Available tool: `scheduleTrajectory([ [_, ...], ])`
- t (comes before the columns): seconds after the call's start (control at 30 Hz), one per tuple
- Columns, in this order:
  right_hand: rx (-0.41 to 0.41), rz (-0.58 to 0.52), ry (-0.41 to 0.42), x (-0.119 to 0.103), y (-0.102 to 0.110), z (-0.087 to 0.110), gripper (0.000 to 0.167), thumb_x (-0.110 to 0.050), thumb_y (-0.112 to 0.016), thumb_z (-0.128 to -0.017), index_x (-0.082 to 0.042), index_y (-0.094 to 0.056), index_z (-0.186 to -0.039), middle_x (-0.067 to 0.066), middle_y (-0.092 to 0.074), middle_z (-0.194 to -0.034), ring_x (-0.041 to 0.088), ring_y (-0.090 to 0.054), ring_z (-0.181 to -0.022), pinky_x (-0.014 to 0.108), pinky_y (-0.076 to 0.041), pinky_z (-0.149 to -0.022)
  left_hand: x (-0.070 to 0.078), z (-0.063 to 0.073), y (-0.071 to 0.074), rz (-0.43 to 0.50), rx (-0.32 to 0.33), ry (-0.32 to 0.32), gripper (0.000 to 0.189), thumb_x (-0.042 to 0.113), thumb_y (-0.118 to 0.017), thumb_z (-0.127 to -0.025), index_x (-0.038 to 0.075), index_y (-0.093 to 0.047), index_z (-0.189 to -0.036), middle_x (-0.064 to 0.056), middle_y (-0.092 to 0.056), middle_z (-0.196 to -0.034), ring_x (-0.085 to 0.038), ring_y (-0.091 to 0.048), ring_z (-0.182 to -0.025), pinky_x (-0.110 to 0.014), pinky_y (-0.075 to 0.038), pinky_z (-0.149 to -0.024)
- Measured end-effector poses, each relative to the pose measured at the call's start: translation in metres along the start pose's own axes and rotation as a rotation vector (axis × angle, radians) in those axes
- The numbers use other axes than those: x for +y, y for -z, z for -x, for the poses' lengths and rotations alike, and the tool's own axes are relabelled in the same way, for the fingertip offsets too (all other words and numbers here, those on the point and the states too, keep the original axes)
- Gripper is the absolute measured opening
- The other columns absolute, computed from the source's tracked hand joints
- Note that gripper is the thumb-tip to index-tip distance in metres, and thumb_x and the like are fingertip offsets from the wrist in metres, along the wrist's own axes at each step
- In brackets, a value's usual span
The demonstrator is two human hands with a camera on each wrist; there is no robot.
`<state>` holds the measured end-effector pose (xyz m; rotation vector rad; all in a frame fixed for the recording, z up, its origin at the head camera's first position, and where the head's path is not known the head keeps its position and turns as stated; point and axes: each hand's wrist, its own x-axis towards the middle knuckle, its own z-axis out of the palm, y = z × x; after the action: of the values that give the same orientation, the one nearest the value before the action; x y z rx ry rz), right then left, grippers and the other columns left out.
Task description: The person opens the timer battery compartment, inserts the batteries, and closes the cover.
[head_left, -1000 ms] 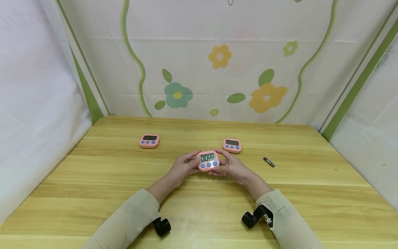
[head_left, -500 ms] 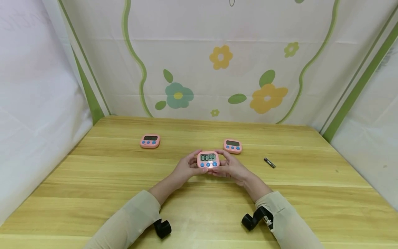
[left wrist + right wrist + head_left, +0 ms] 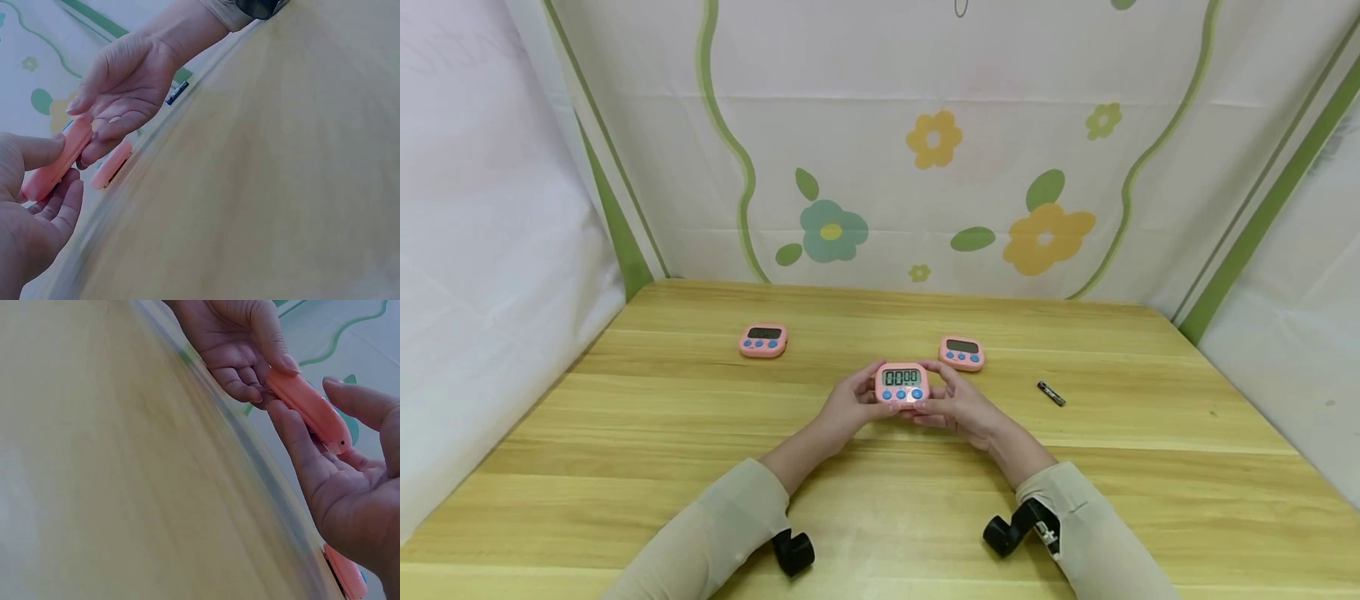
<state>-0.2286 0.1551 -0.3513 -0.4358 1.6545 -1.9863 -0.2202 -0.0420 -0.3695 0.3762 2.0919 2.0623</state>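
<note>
A pink digital timer (image 3: 901,385) with three blue buttons is held up over the table, its lit display reading zeros and facing the head camera. My left hand (image 3: 847,404) grips its left side, thumb at the lower front edge and fingers behind. On the opposite side my right hand (image 3: 958,407) holds it, thumb near the lower right corner and forefinger at the top. The left wrist view catches the timer (image 3: 59,159) edge-on between both hands. From the right wrist it also appears edge-on, with the right fingers beneath its casing (image 3: 312,412).
Two more pink timers lie on the wooden table (image 3: 880,500): one at the back left (image 3: 763,341), its display dark, and one behind my right hand (image 3: 961,353). A small black battery (image 3: 1051,393) lies to the right. Printed fabric (image 3: 895,183) encloses the back and sides.
My left thumb has shifted from the timer's left front down to its lower edge. The timer has levelled slightly; both hands still hold it in nearly the same place.
</note>
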Motion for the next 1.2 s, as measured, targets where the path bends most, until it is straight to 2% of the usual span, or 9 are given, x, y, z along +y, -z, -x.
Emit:
scheduleTrajectory([
  [0.2,0.001,-0.034,-0.009,0.0,0.003,0.001,0.07,0.002,-0.054,-0.082,-0.007,-0.013,-0.137,0.018,-0.053,-0.104,0.03,-0.056,-0.09,0.042,-0.043,-0.082,0.003,-0.002,0.003,0.015,0.012,0.013,0.07,0.005,-0.065,-0.076,0.01,-0.028,-0.136,-0.011,-0.047,-0.119,-0.021,-0.047,-0.101,-0.027,-0.045,-0.08],
  [0.3,0.006,-0.054,-0.017,0.001,0.004,0.0,0.069,0.002,-0.053,-0.082,-0.008,-0.013,-0.137,0.018,-0.053,-0.102,0.031,-0.055,-0.091,0.043,-0.042,-0.083,0.004,-0.004,0.007,0.033,0.039,0.032,0.07,0.003,-0.065,-0.075,0.01,-0.029,-0.135,-0.012,-0.046,-0.12,-0.022,-0.047,-0.103,-0.027,-0.044,-0.081],
  [0.37,0.007,-0.059,-0.018,0.001,0.005,0.0,0.069,0.001,-0.053,-0.083,-0.009,-0.013,-0.138,0.022,-0.051,-0.105,0.032,-0.055,-0.092,0.043,-0.042,-0.083,0.005,-0.007,0.01,0.053,0.062,0.042,0.07,0.0,-0.065,-0.075,0.01,-0.03,-0.135,-0.013,-0.047,-0.12,-0.021,-0.047,-0.103,-0.027,-0.044,-0.082],
  [0.53,0.044,-0.063,-0.016,0.003,0.012,0.0,0.069,-0.002,-0.054,-0.084,-0.01,-0.012,-0.138,0.031,-0.043,-0.114,0.03,-0.055,-0.092,0.04,-0.043,-0.083,0.008,-0.021,0.02,0.092,0.08,0.047,0.07,-0.002,-0.064,-0.074,0.008,-0.03,-0.134,-0.014,-0.047,-0.12,-0.02,-0.047,-0.104,-0.026,-0.043,-0.082],
  [0.7,0.031,-0.064,-0.007,0.005,0.016,-0.002,0.066,-0.004,-0.052,-0.085,-0.004,-0.012,-0.137,0.029,-0.046,-0.112,0.029,-0.055,-0.092,0.038,-0.044,-0.082,0.007,-0.039,0.03,0.113,0.13,0.102,0.07,-0.004,-0.065,-0.072,0.01,-0.034,-0.133,-0.013,-0.05,-0.116,-0.019,-0.05,-0.101,-0.025,-0.045,-0.08],
  [0.83,0.017,-0.052,-0.003,0.007,0.018,-0.002,0.063,-0.006,-0.051,-0.086,0.002,-0.014,-0.135,0.023,-0.05,-0.108,0.029,-0.055,-0.093,0.037,-0.045,-0.08,0.005,-0.052,0.033,0.08,0.152,0.116,0.068,-0.006,-0.065,-0.072,0.009,-0.035,-0.132,-0.014,-0.051,-0.115,-0.02,-0.051,-0.098,-0.026,-0.046,-0.078],
  [1.0,0.021,-0.047,-0.003,0.007,0.017,-0.002,0.06,-0.006,-0.05,-0.086,0.003,-0.015,-0.134,0.021,-0.052,-0.106,0.028,-0.055,-0.092,0.036,-0.045,-0.081,0.001,-0.065,0.033,0.006,0.151,0.112,0.068,-0.005,-0.064,-0.073,0.009,-0.034,-0.133,-0.015,-0.05,-0.115,-0.021,-0.052,-0.095,-0.026,-0.048,-0.074],
  [1.2,0.02,-0.045,-0.006,0.007,0.015,-0.002,0.059,-0.006,-0.05,-0.086,0.002,-0.016,-0.134,0.02,-0.053,-0.106,0.026,-0.056,-0.091,0.035,-0.046,-0.08,-0.006,-0.072,0.034,-0.025,0.145,0.117,0.069,-0.004,-0.063,-0.075,0.008,-0.03,-0.134,-0.016,-0.047,-0.118,-0.022,-0.051,-0.098,-0.026,-0.048,-0.075],
])
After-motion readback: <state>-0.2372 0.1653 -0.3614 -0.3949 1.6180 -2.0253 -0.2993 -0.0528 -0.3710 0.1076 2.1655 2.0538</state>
